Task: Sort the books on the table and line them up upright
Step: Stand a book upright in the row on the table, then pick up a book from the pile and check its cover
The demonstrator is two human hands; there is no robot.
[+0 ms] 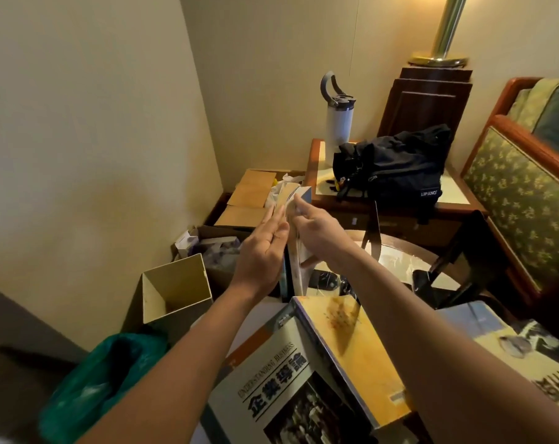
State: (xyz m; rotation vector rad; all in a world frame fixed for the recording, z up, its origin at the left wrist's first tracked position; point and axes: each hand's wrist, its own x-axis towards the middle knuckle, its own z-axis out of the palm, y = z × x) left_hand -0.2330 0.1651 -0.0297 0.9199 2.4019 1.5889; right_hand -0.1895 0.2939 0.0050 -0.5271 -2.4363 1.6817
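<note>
At the table's far end a few books (293, 261) stand upright, their pages facing me. My left hand (262, 251) presses flat against their left side with straight fingers. My right hand (313, 229) grips the rightmost upright book, fingers over its top edge and thumb low on its right side. Nearer to me lie a grey book (271, 366) titled Understanding Business and a yellow book (358, 350) partly on top of it. Another book (528, 347) lies flat at the right, partly under my right forearm.
An open white box (175, 290) and a bin lined with a green bag (95, 379) stand left of the table. Cardboard boxes (252, 193) sit beyond. A side table (457, 190) carries a black bag (396, 168) and a white bottle (337, 123). An upholstered chair (521, 193) stands right.
</note>
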